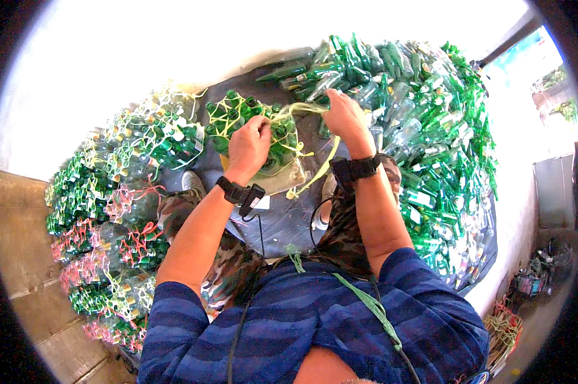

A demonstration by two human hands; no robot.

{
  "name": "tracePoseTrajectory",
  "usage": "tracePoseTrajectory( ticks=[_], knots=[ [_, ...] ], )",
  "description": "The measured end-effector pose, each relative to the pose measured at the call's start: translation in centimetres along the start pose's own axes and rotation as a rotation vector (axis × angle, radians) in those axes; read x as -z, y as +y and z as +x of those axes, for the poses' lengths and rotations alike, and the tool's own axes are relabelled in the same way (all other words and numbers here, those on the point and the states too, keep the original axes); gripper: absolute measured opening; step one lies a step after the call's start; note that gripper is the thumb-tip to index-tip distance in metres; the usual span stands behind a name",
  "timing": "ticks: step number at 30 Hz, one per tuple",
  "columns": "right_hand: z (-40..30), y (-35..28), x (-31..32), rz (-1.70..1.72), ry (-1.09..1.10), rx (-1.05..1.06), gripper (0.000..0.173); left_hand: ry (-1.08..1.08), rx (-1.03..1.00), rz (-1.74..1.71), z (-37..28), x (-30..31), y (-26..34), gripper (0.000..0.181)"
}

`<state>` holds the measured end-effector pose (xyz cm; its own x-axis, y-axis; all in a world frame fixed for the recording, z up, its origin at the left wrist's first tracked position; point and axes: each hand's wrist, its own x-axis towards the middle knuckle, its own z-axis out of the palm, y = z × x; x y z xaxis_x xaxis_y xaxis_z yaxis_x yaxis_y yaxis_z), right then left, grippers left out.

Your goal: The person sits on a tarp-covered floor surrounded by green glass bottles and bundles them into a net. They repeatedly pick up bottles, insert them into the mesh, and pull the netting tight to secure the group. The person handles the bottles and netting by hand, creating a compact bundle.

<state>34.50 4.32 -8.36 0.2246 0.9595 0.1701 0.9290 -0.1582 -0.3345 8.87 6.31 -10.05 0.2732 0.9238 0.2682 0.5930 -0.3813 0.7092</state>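
A bundle of green glass bottles (226,117) stands upright between my feet, its necks laced with yellow plastic twine. My left hand (251,146) is over the bundle, thumb and fingers closed on the yellow twine (296,108). To the right of the bundle, my right hand (345,117) grips the same twine, which spans the gap between both hands. A loose yellow strip (320,173) hangs below my right hand and ends in a knot near the floor. Beneath the bundle lies a pale, block-like support (281,185), partly hidden.
Loose green and clear bottles (428,129) are heaped along the right side and at the back. Tied bottle bundles (144,134) with yellow and red twine stand at the left. A dark sheet (274,235) covers the floor. White walls (149,43) rise behind.
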Motion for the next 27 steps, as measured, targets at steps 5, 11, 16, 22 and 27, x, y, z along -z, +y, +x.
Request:
tracePoseTrajectory(
  ticks=[5, 11, 16, 22, 27],
  knots=[
    [0.3, -2.2, 0.7, 0.282, 0.196, 0.108, 0.047, 0.006, -0.003, 0.02, 0.1, 0.1, 0.3, 0.021],
    [-0.8, -6.3, -0.1, 0.901, -0.287, 0.032, 0.04, -0.026, 0.01, -0.005, 0.3, 0.2, 0.4, 0.024],
    [-0.5, -6.3, -2.5, 0.627, -0.269, 0.157, 0.036, -0.044, -0.079, -0.046, 0.4, -0.3, -0.5, 0.018],
    [0.0, -6.3, -4.0, 0.635, -0.17, 0.232, 0.031, 0.015, -0.161, -0.011, 0.9, -0.9, -0.7, 0.017],
    [0.4, -5.4, -4.1, 0.391, -0.121, 0.332, 0.03, 0.023, -0.168, 0.038, 1.0, -1.0, -0.9, 0.016]
  ],
)
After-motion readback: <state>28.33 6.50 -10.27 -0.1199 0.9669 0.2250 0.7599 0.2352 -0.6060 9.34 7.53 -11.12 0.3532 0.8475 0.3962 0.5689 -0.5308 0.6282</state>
